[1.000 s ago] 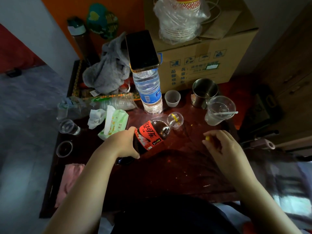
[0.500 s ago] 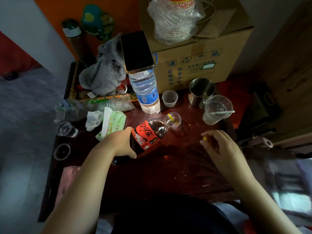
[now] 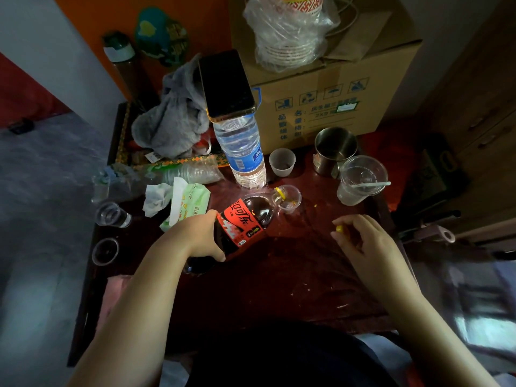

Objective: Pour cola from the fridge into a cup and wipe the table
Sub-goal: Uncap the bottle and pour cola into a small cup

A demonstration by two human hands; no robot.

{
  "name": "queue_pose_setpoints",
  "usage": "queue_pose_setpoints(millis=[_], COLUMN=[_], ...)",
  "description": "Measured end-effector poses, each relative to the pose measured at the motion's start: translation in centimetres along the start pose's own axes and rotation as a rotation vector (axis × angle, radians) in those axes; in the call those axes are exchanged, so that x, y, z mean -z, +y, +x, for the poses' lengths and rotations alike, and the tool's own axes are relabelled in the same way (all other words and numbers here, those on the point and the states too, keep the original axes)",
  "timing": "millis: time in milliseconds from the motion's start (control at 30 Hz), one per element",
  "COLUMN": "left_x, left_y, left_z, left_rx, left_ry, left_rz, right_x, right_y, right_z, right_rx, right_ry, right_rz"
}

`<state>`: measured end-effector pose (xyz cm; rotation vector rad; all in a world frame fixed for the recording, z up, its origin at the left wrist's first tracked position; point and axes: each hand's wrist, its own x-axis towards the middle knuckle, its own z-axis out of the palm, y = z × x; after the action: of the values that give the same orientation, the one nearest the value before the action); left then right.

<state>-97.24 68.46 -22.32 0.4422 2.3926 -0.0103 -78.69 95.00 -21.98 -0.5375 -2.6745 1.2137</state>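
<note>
My left hand (image 3: 196, 237) grips a cola bottle (image 3: 245, 219) with a red label, tilted so its yellow-ringed neck rests over the rim of a small clear plastic cup (image 3: 290, 201) on the dark red table (image 3: 293, 275). The bottle's mouth sits at the cup's edge; a little liquid shows in the cup. To the right, my right hand (image 3: 360, 244) hovers just above the table and pinches the yellow bottle cap (image 3: 339, 228) between fingertips. A grey cloth (image 3: 170, 121) lies bunched at the table's back left.
A water bottle (image 3: 243, 152) with a phone (image 3: 226, 85) on top stands behind the cup. Nearby are a small white cup (image 3: 282, 162), a steel mug (image 3: 335, 149), a clear cup with a spoon (image 3: 360, 180), a tissue pack (image 3: 187, 202), a cardboard box (image 3: 321, 79).
The cola bottle has tipped further, its neck moving onto the small cup's rim. My right hand with the cap has stayed nearly in place.
</note>
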Motion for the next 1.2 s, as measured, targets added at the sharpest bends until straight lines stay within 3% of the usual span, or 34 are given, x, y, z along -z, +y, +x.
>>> queue_pose_setpoints(millis=[1200], left_x=[0.0], left_y=[-0.68], left_z=[-0.17], left_rx=[0.017], left_ry=[-0.004], left_rz=[-0.019], right_x=[-0.3], right_y=[0.54], right_z=[-0.17], right_rx=[0.002], right_ry=[0.009], right_rz=[0.005])
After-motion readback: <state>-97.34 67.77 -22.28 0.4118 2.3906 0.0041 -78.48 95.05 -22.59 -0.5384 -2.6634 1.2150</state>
